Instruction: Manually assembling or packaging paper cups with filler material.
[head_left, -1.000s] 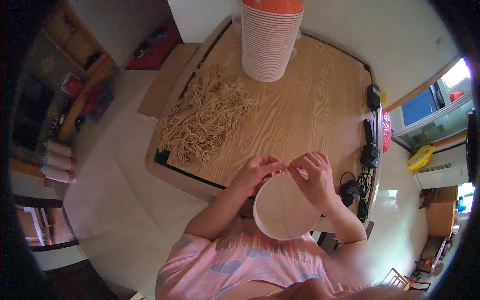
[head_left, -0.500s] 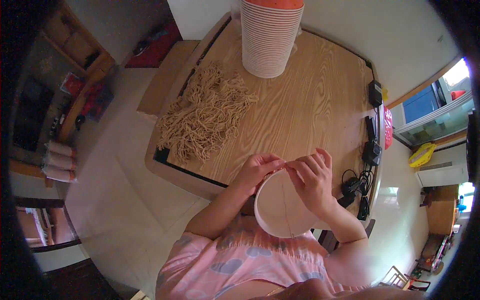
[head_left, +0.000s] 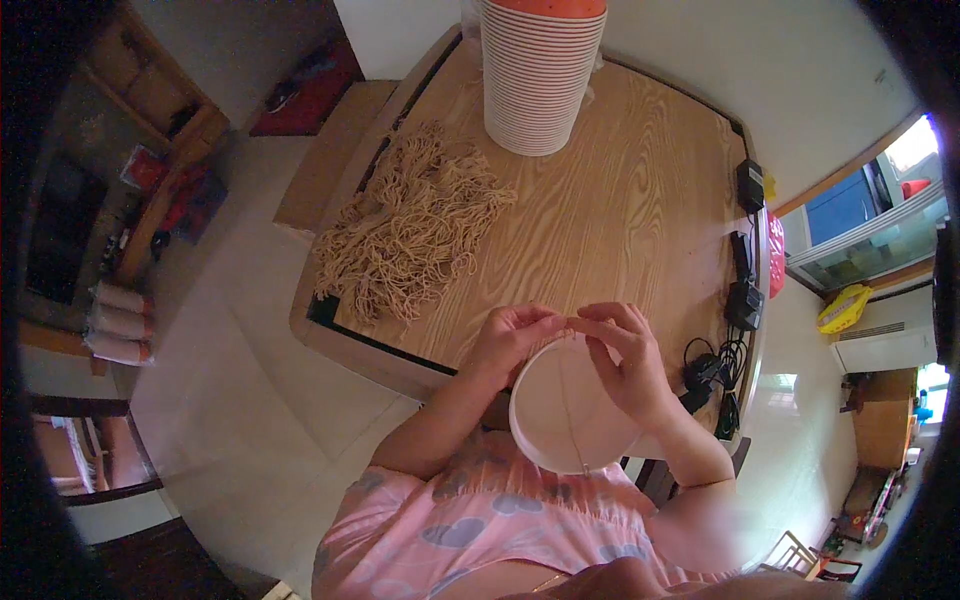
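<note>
A white paper bowl (head_left: 565,412) is held close to my body, its open mouth facing up at me. My left hand (head_left: 507,342) pinches its far rim on the left side. My right hand (head_left: 625,358) grips the rim on the right, fingers curled over the edge. Between the fingertips of both hands a thin tan string (head_left: 570,405) starts at the rim and runs down across the inside of the bowl. Beyond the hands lies a heap of tan string pieces (head_left: 408,228) on the wooden table (head_left: 620,190).
A tall stack of white paper bowls with an orange top (head_left: 540,70) stands at the table's far edge. Black power adapters and cables (head_left: 742,290) lie along the right edge. Pale tiled floor (head_left: 230,330) is to the left, with shelves and rolls beyond.
The bowl and both hands have stayed in nearly the same place. My fingers have drawn closer together at the bowl's far rim, around the string.
</note>
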